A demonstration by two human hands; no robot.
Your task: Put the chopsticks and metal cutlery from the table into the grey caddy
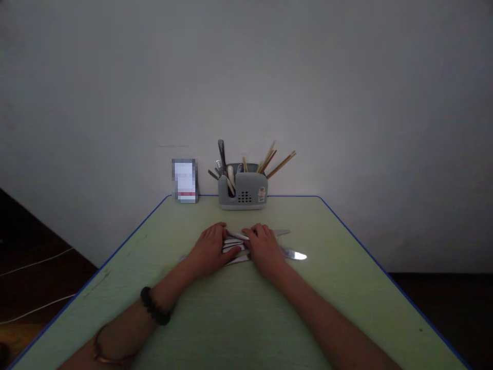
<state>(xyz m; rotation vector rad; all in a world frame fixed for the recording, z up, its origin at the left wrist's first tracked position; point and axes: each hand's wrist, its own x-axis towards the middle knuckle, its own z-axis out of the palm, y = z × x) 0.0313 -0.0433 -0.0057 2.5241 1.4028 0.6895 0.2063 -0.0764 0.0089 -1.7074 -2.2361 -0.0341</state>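
Several metal table knives [296,254] lie in a loose bunch on the table, roughly side by side. Their blades stick out to the right, and the handles show between my hands. My left hand [210,252] is curled round the left part of the bunch, its thumb lying across the handles. My right hand [265,249] bends its fingers over the bunch farther right, with blades emerging past it. Both palms cover much of the metal, so how firmly each knife is gripped is hidden.
Behind the hands, a grey cutlery holder [252,190] stands near the wall, with chopsticks [281,164] and dark-handled utensils [222,154] upright in it. A phone with a lit screen [185,180] leans at the back left. The green table [231,324] has a blue edge.
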